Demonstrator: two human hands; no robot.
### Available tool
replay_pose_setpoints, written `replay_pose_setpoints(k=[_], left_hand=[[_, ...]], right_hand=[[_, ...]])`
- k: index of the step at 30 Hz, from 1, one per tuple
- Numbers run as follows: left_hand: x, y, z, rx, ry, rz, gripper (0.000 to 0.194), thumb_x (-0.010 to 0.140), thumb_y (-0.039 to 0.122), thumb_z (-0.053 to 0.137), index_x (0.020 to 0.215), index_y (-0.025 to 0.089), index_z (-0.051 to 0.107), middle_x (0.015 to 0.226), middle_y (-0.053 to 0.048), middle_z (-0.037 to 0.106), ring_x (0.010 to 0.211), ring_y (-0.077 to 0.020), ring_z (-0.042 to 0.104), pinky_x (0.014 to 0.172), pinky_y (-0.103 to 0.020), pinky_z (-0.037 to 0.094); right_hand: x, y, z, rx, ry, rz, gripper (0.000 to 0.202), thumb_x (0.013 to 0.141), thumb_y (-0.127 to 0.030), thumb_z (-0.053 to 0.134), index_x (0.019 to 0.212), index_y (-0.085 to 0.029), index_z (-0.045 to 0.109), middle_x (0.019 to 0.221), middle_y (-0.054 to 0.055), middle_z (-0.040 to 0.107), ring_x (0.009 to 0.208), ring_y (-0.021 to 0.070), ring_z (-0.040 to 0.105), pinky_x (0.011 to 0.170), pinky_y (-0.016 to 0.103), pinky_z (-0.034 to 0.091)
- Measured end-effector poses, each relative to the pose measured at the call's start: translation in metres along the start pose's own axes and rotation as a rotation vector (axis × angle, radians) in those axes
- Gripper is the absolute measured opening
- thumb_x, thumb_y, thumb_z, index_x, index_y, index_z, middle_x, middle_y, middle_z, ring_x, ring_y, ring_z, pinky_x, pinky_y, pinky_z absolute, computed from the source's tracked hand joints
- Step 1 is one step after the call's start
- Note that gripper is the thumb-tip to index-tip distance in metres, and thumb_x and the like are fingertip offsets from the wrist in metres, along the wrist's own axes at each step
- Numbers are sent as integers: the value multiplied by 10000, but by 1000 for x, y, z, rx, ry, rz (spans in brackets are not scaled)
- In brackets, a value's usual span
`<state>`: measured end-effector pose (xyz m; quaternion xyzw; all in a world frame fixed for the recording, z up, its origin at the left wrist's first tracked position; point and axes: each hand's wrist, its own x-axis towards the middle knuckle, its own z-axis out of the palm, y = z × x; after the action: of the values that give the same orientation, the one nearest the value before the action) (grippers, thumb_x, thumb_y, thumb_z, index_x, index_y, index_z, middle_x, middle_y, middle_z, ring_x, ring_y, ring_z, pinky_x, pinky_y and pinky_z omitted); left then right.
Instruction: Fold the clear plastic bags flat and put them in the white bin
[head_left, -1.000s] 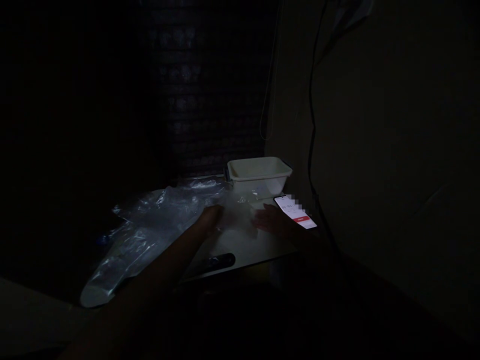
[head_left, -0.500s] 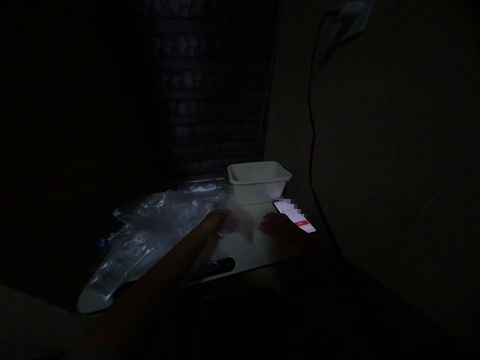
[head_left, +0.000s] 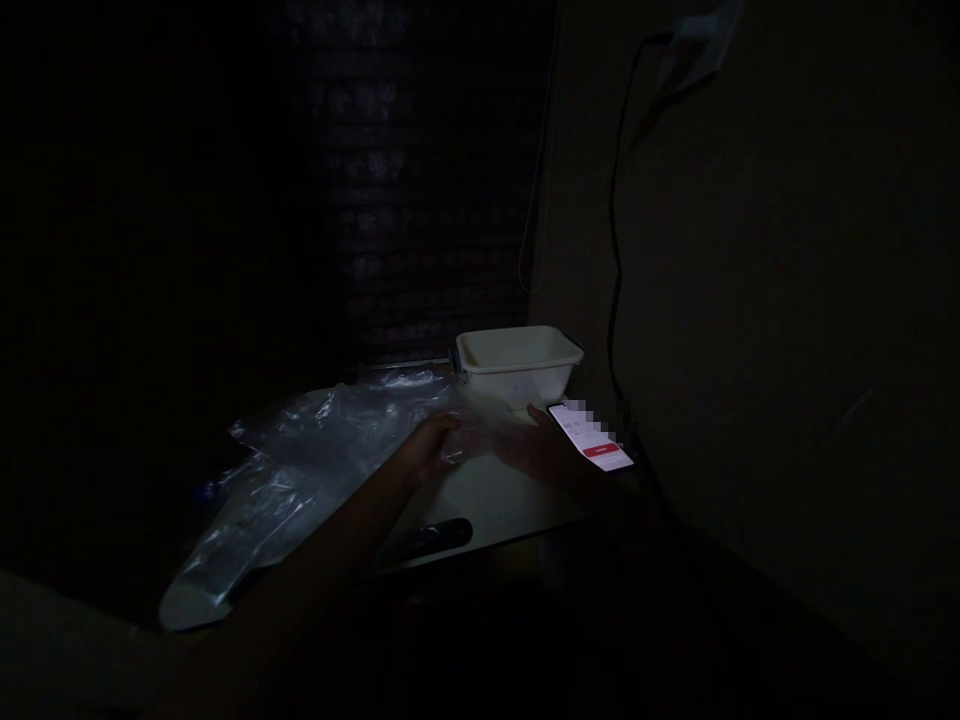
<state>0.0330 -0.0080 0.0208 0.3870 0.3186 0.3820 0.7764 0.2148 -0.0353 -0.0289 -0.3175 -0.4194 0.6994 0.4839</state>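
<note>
In dim light my left hand [head_left: 426, 448] is closed on the near-left edge of a small clear plastic bag [head_left: 484, 425]. My right hand [head_left: 541, 448] lies at the bag's right side, its thumb raised and its fingers stretched toward the bag. Those fingers are blurred, and whether they touch the film is hard to see. Both hands are above a pale board [head_left: 502, 515] with a dark handle slot [head_left: 439, 537]. Left of my left hand, a heap of crinkled clear plastic [head_left: 322, 430] covers much of the surface.
A white tub [head_left: 517, 386] with dark side handles stands behind the hands. Beside my right hand is a lit phone [head_left: 592, 437]. A dark cable [head_left: 615, 270] hangs down the right wall from a socket [head_left: 701, 40]. Dark blinds [head_left: 375, 220] rise at the back.
My right hand has moved left and turned, with its thumb now up and its fingers at the bag. The bag has shifted in shape; my left hand keeps hold of it.
</note>
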Motion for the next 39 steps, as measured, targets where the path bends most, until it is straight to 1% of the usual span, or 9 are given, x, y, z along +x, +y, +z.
replay_pose_setpoints(k=[3,6,8,11,13,19,29,35,39], left_hand=[[-2,-2,-5,26,29,-48,197,639,24,416,752,123,544,614,-19,589,506,-107,571,463,-197,461],[-4,-5,-7,38,32,-155,113,699,110,426,650,121,528,527,-16,553,477,-110,561,469,-209,468],[-4,-8,-7,99,89,-196,143,728,150,436,619,119,524,483,-8,533,415,-94,531,438,-193,455],[-3,-13,-6,213,212,-167,124,718,111,468,604,121,514,432,17,508,339,-67,478,366,-152,403],[-2,-15,-6,246,240,-138,116,698,82,489,591,124,501,431,21,512,336,-64,479,344,-139,379],[0,-16,-13,251,173,-99,53,663,85,515,625,120,511,490,-3,556,431,-90,546,380,-148,406],[0,-15,-16,130,79,-143,119,590,22,426,619,126,475,420,43,444,300,-20,340,316,-109,308],[0,-14,-17,143,112,-167,149,557,24,406,626,148,450,413,53,432,303,-42,371,342,-136,354],[3,-17,-21,141,130,-137,150,547,17,418,593,161,417,407,64,414,326,-50,417,362,-137,366]], right_hand=[[1,4,-7,2,30,-23,216,774,-345,419,809,-200,574,851,9,632,880,132,551,845,322,389],[-3,7,-14,19,84,-24,106,727,-217,489,766,-190,585,787,3,641,769,115,580,795,294,416],[-5,8,-16,25,105,-11,95,701,-171,508,737,-180,595,738,7,642,729,120,585,771,301,425],[-7,9,-17,14,105,-8,114,696,-148,505,726,-175,612,704,9,642,700,128,584,759,316,425],[-7,9,-17,12,123,-17,119,685,-131,518,718,-179,621,697,1,642,694,125,583,756,305,423],[-13,7,-19,61,145,-5,101,665,-138,545,709,-162,632,695,12,652,688,119,598,722,283,441],[-13,6,-18,99,205,49,138,688,-121,515,721,-179,635,640,2,647,612,102,591,603,232,441],[-13,4,-20,64,187,33,158,699,-156,506,778,-183,640,634,8,641,609,96,589,559,209,430],[-15,6,-25,-18,171,27,189,676,-184,544,845,-192,628,748,24,649,722,114,597,650,240,443]])
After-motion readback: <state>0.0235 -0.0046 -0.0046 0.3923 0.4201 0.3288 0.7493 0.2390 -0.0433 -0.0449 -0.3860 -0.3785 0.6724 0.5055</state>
